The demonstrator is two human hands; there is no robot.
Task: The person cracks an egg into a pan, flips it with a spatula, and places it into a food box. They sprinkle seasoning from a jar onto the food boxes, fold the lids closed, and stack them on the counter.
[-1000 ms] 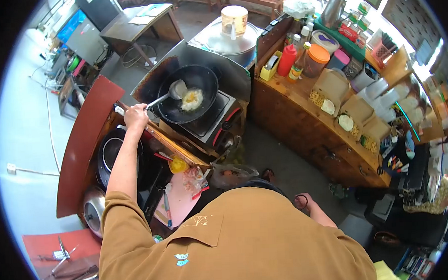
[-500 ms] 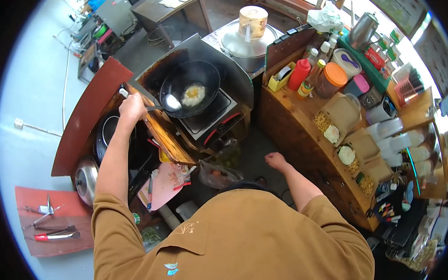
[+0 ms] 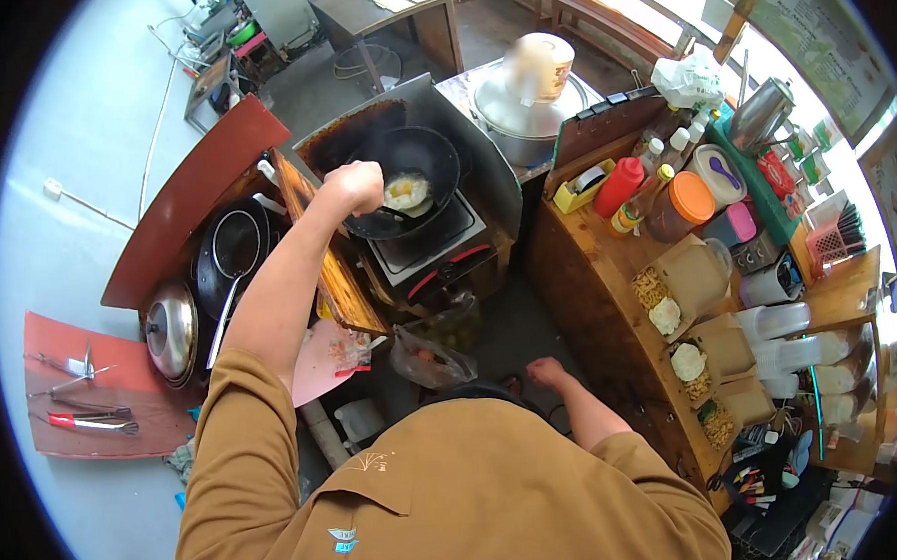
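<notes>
My left hand [image 3: 356, 188] is over the near left rim of a black wok [image 3: 435, 145], its fingers closed round a spatula [image 3: 394, 213]. Most of the spatula is hidden by the hand; a dark part shows at the edge of a frying egg [image 3: 407, 194]. The egg has a white rim and a yellow middle. Under the wok is a stove [image 3: 432, 251] with metal guards around it. My right hand [image 3: 546, 373] hangs low between the stove and the wooden counter, fingers curled in, touching nothing that I can see.
On the wooden counter [image 3: 608, 263] at right are open takeaway boxes [image 3: 690, 267] with noodles and eggs, a red squeeze bottle [image 3: 620, 185] and an orange-lidded jar [image 3: 685, 205]. A large steamer pot [image 3: 506, 117] stands behind. Pans [image 3: 237, 239] and a wooden board [image 3: 339, 285] are at left.
My left hand has moved right, from left of the wok to above its rim, taking the spatula to the egg. The view has shifted slightly. My right hand stays low.
</notes>
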